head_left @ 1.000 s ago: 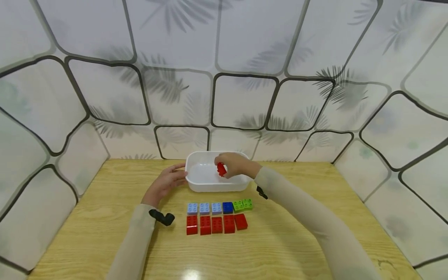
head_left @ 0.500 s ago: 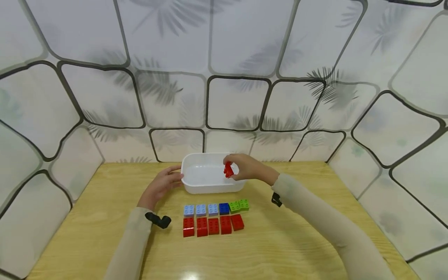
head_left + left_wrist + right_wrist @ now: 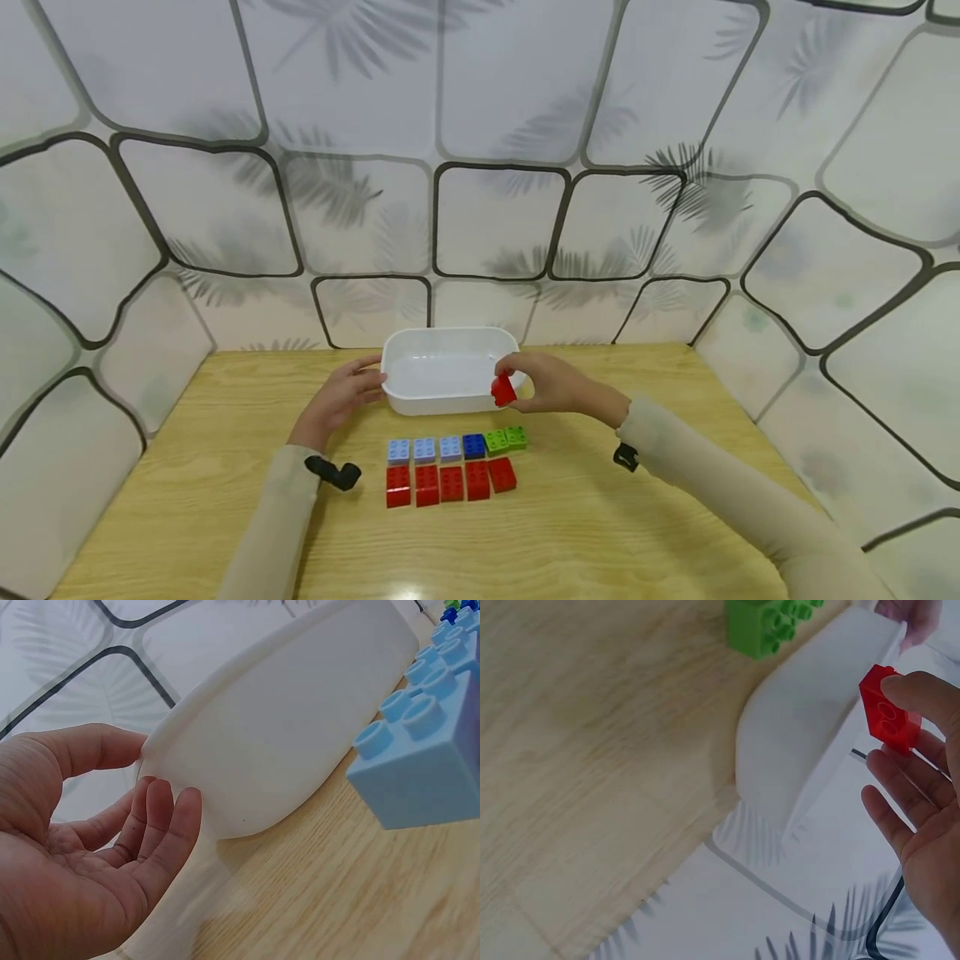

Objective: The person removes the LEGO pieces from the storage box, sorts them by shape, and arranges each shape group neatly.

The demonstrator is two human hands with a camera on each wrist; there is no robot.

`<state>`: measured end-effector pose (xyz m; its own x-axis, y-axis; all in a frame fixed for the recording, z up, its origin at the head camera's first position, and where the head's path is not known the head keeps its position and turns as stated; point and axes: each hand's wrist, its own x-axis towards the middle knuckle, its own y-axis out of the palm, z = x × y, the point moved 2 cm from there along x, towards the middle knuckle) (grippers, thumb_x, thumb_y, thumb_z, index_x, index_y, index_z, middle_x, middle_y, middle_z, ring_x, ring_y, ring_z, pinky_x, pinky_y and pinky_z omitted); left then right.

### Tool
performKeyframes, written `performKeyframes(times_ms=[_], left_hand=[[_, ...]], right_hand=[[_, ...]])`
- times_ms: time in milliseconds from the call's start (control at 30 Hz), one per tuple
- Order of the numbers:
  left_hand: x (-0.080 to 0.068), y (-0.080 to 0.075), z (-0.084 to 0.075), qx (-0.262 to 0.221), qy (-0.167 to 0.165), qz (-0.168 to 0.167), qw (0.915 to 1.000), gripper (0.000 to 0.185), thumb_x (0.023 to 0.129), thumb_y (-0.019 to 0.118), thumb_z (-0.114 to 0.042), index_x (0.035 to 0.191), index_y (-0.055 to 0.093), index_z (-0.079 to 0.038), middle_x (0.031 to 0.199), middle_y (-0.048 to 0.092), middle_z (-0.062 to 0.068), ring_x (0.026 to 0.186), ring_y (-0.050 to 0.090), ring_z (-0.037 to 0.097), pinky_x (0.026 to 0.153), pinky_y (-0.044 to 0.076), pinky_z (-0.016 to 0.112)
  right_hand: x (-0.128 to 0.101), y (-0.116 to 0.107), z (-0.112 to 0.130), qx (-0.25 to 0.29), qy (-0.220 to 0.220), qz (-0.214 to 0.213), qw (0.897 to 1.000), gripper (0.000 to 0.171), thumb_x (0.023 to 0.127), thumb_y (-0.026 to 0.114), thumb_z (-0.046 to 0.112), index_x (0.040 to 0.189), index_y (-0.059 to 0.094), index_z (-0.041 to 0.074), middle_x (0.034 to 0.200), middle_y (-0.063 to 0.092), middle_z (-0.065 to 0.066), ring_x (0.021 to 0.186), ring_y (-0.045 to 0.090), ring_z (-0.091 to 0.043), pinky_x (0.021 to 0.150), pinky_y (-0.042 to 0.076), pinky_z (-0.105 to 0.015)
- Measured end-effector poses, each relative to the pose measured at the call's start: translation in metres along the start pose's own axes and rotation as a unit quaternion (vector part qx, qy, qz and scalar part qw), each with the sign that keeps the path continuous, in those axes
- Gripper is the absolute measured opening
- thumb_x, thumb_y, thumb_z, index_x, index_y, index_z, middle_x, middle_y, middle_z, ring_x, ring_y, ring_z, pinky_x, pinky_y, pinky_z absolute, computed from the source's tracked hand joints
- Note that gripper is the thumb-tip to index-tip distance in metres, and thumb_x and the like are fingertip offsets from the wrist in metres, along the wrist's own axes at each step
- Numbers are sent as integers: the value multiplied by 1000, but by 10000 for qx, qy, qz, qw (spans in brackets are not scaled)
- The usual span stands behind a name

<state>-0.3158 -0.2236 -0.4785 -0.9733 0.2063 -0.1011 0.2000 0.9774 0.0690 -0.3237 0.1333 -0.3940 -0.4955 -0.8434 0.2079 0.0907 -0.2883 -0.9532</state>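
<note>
While I watch the feed from the head and both wrist cameras, I log the following.

Right hand: my view shows the right hand (image 3: 551,385) at the near right corner of the tub, thumb and forefinger pinching a red brick (image 3: 502,390); the other fingers (image 3: 911,817) hang loose and slightly spread.
Red brick: held in the air just over the tub's rim, tilted, studs partly facing the wrist camera (image 3: 889,711); I judge the light two-finger hold suits a small piece that needs turning.
Left hand: the left hand (image 3: 347,393) rests against the tub's left end, thumb on the rim, fingers (image 3: 161,825) close together and lightly bent against the outer wall; I read this as bracing the tub.
Tub: a white tub (image 3: 420,404) stands on the wooden table (image 3: 600,533), touching nothing but the hand; no bricks show inside it.
Rows: light blue bricks (image 3: 423,450), one dark blue brick (image 3: 473,446) and green bricks (image 3: 506,438) form the far row, red bricks (image 3: 450,483) the near row, edges touching, apparently grouped by colour.
</note>
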Motion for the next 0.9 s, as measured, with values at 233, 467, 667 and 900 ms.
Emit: performKeyframes(times_ms=[233, 467, 667, 900], left_hand=[[-1, 0, 1, -11, -8, 45, 10000, 62, 105, 56, -12, 158, 28, 3, 120, 67, 2, 99, 67, 5, 93, 60, 25], [-2, 2, -3, -21, -35, 29, 10000, 64, 105, 58, -13, 158, 27, 4, 129, 63, 10, 100, 67, 7, 91, 60, 24], [-1, -1, -4, -20, -39, 28, 10000, 62, 106, 56, -13, 158, 28, 3, 126, 63, 6, 97, 66, 4, 91, 59, 24], [0, 0, 0, -1, -16, 56, 10000, 62, 105, 57, -13, 158, 29, 3, 126, 65, 7, 96, 67, 5, 91, 60, 25]], right_hand=[[-27, 7, 9, 86, 42, 303, 9995, 41, 83, 84, 17, 118, 65, 8, 113, 70, -3, 103, 68, -25, 92, 60, -39], [-53, 15, 16, -2, -71, 367, 9993, 43, 80, 87, 21, 116, 66, 10, 110, 71, -1, 101, 69, -23, 90, 60, -34], [-66, 21, 18, 36, -43, 265, 9996, 43, 79, 89, 24, 114, 67, 11, 107, 71, 1, 97, 68, -19, 86, 60, -31], [-78, 33, 20, 120, -59, 363, 9993, 43, 81, 87, 28, 115, 67, 12, 108, 70, 2, 95, 66, -19, 86, 59, -28]])
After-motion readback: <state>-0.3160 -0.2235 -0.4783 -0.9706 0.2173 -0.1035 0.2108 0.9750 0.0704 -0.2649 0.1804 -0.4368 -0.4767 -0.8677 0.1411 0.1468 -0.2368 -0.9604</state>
